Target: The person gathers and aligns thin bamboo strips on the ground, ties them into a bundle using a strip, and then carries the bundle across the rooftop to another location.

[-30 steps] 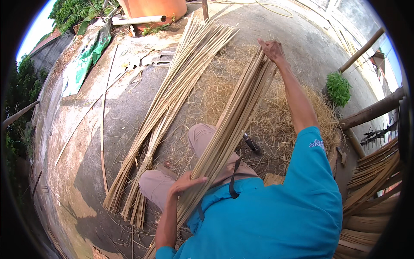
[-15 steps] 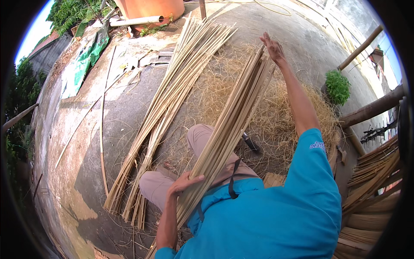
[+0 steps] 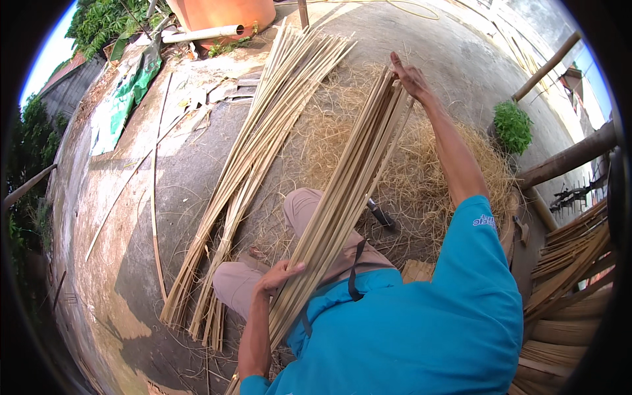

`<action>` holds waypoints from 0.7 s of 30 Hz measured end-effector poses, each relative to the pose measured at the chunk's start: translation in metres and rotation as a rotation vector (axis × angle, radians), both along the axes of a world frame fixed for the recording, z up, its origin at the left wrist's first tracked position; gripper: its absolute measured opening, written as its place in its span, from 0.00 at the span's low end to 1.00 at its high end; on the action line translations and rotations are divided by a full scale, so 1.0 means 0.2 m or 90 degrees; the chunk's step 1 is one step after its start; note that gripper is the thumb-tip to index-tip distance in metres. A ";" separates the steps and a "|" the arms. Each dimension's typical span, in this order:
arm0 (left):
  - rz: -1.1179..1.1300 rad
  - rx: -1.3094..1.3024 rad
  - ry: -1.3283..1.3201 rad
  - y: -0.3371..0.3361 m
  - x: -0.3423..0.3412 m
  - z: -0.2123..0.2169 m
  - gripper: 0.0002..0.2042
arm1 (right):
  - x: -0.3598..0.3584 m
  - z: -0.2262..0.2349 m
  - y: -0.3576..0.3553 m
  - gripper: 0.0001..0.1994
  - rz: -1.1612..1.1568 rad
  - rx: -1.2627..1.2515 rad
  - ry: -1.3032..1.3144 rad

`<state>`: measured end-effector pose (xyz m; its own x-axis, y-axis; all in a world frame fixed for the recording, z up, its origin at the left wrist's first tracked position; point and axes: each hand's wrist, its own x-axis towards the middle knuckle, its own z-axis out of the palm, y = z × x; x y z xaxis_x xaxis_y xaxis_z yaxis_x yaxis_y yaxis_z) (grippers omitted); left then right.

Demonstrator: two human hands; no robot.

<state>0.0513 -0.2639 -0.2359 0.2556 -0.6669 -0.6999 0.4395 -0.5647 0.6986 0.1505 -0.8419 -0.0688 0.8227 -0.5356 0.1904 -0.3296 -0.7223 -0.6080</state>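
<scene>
Across my lap slants a long bundle of split bamboo strips, its far end raised. My left hand is closed round the lower part of this bundle, thumb lying over the strips. At the upper end, my right hand is beside the strip tips, thumb stretched up and apart from the fingers. The fingers are partly bent near the tips, and whether they touch is hard to see. A dark-handled tool, perhaps a knife, lies just right of the bundle, partly hidden by it.
More bamboo strips lie in a long pile on the ground to the left. Curly shavings cover the ground ahead and right. Bundled strips stand at the far right, near wooden poles. An orange container and pale pipe are at the back.
My right hand has moved slightly down and left at the strip tips, its thumb now raised. The bundle's upper end has shifted a little left. My left hand keeps its hold.
</scene>
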 end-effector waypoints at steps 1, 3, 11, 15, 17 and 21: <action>0.000 -0.008 -0.004 0.00 0.00 0.00 0.36 | -0.01 0.00 -0.01 0.40 0.007 0.000 0.016; 0.004 -0.025 -0.011 0.00 -0.01 -0.02 0.35 | -0.02 -0.01 -0.02 0.40 0.031 -0.011 0.056; 0.026 -0.009 0.049 0.01 -0.01 0.01 0.36 | 0.02 -0.09 -0.15 0.59 -0.028 0.129 -0.166; 0.021 -0.031 0.034 0.00 -0.02 -0.01 0.38 | -0.01 -0.09 -0.28 0.58 -0.037 0.226 -0.055; 0.006 -0.017 0.029 -0.01 0.00 -0.03 0.38 | -0.03 -0.12 -0.28 0.58 -0.015 0.186 -0.006; 0.012 -0.020 0.015 0.00 -0.01 -0.04 0.38 | -0.05 -0.12 -0.13 0.56 -0.051 0.059 -0.016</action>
<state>0.0500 -0.2635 -0.2441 0.2515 -0.6836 -0.6851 0.4660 -0.5349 0.7048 0.1399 -0.8688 -0.0930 0.7720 -0.6159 0.1569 -0.3676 -0.6340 -0.6803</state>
